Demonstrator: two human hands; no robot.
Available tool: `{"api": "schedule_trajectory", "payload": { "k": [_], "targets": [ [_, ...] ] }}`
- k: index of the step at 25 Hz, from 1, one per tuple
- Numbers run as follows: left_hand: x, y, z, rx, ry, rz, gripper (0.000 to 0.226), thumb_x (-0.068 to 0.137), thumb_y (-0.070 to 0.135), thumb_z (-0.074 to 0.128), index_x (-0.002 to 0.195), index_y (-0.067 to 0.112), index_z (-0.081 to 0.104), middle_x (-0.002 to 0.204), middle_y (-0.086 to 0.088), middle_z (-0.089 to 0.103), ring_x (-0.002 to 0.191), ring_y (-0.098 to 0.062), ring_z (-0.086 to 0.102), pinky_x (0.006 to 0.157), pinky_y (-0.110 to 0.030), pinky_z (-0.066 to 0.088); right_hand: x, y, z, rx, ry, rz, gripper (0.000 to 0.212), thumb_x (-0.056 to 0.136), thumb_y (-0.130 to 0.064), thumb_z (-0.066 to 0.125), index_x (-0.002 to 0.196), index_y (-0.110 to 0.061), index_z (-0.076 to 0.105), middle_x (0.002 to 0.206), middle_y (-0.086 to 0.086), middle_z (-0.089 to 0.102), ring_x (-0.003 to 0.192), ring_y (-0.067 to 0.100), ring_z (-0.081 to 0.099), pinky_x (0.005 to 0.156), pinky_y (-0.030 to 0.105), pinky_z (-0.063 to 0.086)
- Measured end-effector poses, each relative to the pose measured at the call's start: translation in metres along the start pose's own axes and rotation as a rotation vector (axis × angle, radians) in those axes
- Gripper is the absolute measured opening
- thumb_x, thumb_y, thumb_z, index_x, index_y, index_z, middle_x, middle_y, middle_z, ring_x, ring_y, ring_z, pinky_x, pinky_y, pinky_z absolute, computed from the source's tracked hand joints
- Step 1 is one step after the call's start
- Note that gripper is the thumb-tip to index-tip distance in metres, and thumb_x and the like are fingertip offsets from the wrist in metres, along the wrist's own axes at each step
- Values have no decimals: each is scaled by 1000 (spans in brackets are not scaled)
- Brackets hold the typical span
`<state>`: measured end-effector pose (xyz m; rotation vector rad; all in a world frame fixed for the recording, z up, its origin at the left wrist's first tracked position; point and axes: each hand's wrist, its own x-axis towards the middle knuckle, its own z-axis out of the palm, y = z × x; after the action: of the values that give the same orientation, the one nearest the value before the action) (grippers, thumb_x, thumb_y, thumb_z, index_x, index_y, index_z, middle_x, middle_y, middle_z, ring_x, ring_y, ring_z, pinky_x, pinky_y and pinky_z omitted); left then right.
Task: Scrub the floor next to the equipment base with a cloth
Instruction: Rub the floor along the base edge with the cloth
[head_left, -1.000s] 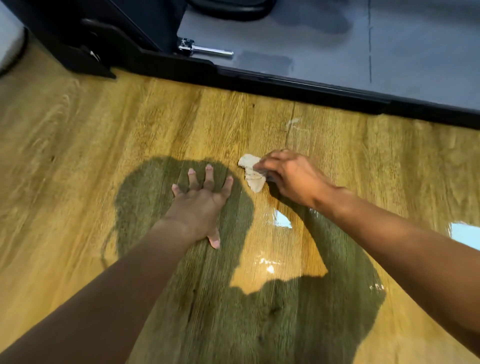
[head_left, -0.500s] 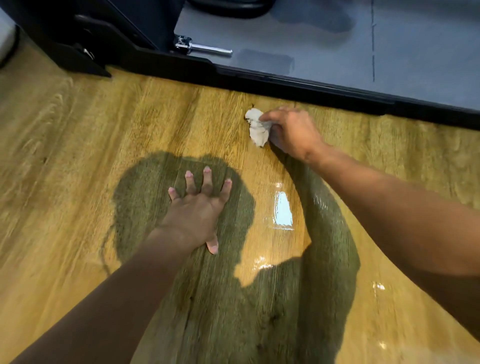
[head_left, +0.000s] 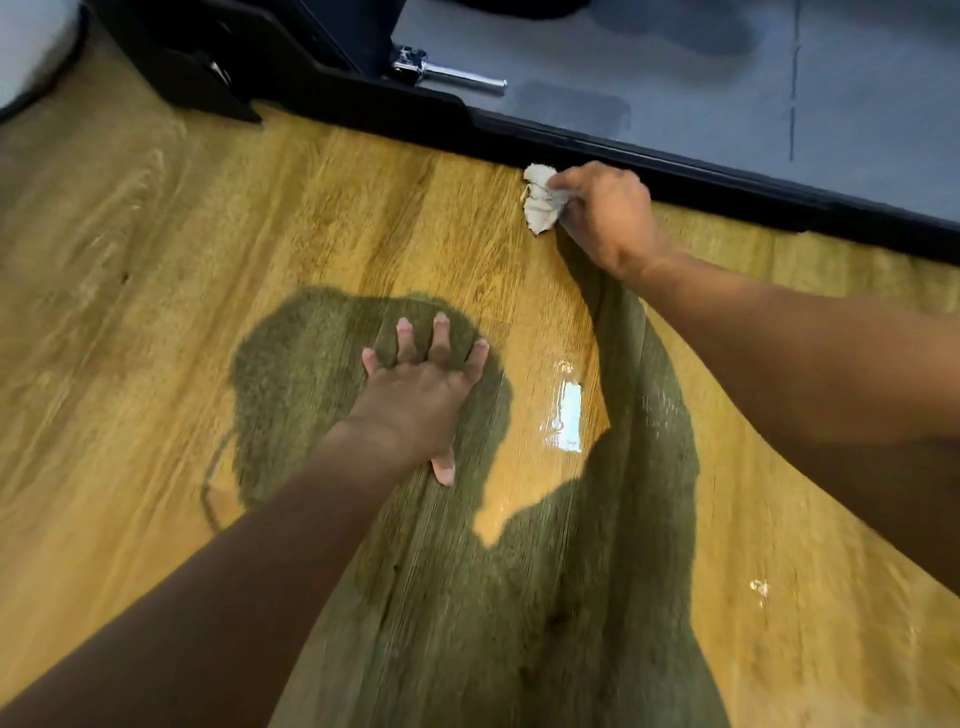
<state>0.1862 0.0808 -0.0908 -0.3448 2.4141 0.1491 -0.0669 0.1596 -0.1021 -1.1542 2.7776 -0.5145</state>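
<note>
Spanning the near foreground: wood-grain floor (head_left: 156, 270), glossy, crossed by the dark shadow (head_left: 467, 597) of the person's head and arms.

Item, left hand (head_left: 418, 397): laid flat on the floor inside the shadow, palm down, fingers straight and spread, thumb out to the side; holds nothing.

Item, bright reflection (head_left: 569, 410): a pale glare patch on the floor, just right of the left hand, between the two arms.

Item, right hand (head_left: 610, 218): farther off, arm stretched forward, fingers curled round the cloth (head_left: 540, 200).

Item, cloth: small, off-white, crumpled. It sticks out from the left side of the right hand and lies on the floor, its upper end right against the equipment base (head_left: 701, 182).

Item, equipment base: a black raised edge running across the floor from upper left to right.

Item, grey deck (head_left: 701, 67): flat surface beyond the black edge, with darker patches.

Item, metal pin (head_left: 452, 73): shiny, lying at the deck's left end beside a dark upright.
</note>
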Motion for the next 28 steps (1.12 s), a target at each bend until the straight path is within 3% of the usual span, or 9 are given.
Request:
{"api": "schedule_trajectory", "payload": {
  "k": [5, 11, 15, 21, 25, 28],
  "targets": [
    [-5, -11, 5, -48, 52, -13, 147, 50, 55, 85, 148, 26, -21, 155, -2, -29, 142, -35, -21, 112, -57, 6, -88, -28, 9, 82, -128, -307, 34, 91, -5, 55, 123, -15, 60, 124, 4, 61, 114, 18, 57, 101, 33, 44],
    [-11, -31, 9, -75, 93, 35, 138, 53, 60, 81, 149, 33, -13, 155, 9, -26, 145, -22, -16, 114, -50, 12, -86, -41, 10, 117, -69, -111, 38, 92, -1, 52, 126, -15, 57, 131, 7, 57, 116, 21, 56, 100, 35, 46],
    [-26, -66, 10, -42, 33, -122, 137, 51, 54, 86, 147, 45, -12, 159, -2, -16, 146, -32, -4, 113, -55, 21, -164, -63, 22, 90, -256, -397, 46, 85, 0, 61, 125, -24, 58, 124, -1, 61, 109, 17, 57, 93, 33, 51],
    [-31, -63, 5, -100, -5, -137, 137, 54, 42, 89, 148, 44, -10, 158, -6, -19, 145, -37, -4, 112, -56, 23, -153, -70, 19, 62, -189, -264, 34, 91, -9, 55, 122, -22, 58, 124, 3, 58, 112, 23, 56, 99, 38, 46],
    [-28, -66, 9, -90, -3, -129, 138, 53, 42, 89, 148, 43, -12, 157, -7, -21, 145, -38, -5, 110, -54, 27, -232, -90, 18, 149, -400, -527, 35, 86, -5, 59, 115, -24, 58, 111, -1, 56, 96, 18, 55, 73, 32, 56],
    [-27, -66, 9, -69, -2, -127, 138, 53, 44, 89, 148, 43, -11, 157, -7, -21, 144, -39, -5, 109, -54, 30, -212, -85, 11, 87, -376, -552, 42, 84, -1, 59, 121, -21, 59, 109, 0, 60, 95, 16, 58, 80, 33, 56]
  ]
}}
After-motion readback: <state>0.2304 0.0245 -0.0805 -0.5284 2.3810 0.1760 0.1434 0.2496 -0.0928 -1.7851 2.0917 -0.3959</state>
